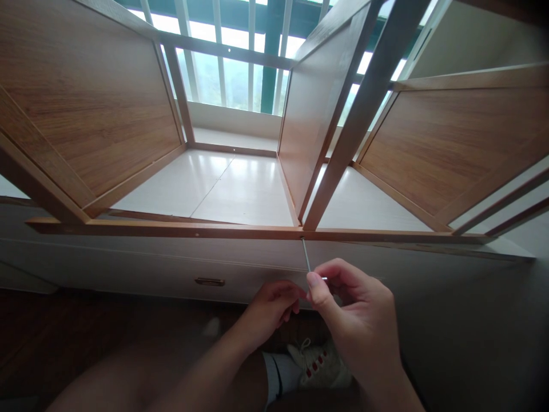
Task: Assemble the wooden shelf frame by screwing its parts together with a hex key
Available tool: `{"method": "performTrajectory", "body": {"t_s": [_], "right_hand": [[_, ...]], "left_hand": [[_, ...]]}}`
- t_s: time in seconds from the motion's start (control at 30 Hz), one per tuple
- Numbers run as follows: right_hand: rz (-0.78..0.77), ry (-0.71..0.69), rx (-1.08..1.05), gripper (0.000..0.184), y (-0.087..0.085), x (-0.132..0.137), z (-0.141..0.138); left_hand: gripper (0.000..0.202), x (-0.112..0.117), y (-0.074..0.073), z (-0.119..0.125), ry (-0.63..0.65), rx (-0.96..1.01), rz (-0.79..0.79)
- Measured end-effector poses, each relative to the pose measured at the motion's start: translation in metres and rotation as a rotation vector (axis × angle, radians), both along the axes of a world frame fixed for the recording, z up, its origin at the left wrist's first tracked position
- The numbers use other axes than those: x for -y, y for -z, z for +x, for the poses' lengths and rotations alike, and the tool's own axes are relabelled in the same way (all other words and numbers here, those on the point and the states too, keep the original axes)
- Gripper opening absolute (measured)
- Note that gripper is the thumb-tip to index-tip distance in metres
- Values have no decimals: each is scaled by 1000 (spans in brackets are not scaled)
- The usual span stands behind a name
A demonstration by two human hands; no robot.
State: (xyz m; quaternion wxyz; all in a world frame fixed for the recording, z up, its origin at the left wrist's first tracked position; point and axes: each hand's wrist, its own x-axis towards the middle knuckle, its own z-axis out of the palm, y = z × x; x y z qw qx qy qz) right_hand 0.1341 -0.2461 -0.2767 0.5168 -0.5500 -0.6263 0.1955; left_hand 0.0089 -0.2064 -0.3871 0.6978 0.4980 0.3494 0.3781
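Note:
My right hand [354,312] pinches a thin metal hex key [306,255] between thumb and fingers. The key's tip sits in a hole in the front rail [171,230] of a wooden shelf frame, just below the upright divider panel [309,120]. My left hand [274,306] is curled just left of the right hand, its fingertips close to the key's lower end. What the left fingers hold is hidden.
The wooden frame lies on a white platform [240,189] by a barred window [231,74]. A white drawer front with a metal handle [209,281] runs below the rail. My knee and white shoe [319,363] show over a dark wood floor [51,332].

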Motion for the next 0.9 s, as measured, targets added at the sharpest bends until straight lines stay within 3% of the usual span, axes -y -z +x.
{"method": "performTrajectory", "body": {"t_s": [0.47,0.67,0.9], "right_hand": [[-189,-209,-303,27,7,2,2],[-152,-206,-294,26,9,1,3],[-64,-213,-319,21,21,-1,4]], "left_hand": [[42,16,6,3,76,-13,12],[47,23,13,6,101,-1,-31],[48,25,15,8,28,44,-17]]}}
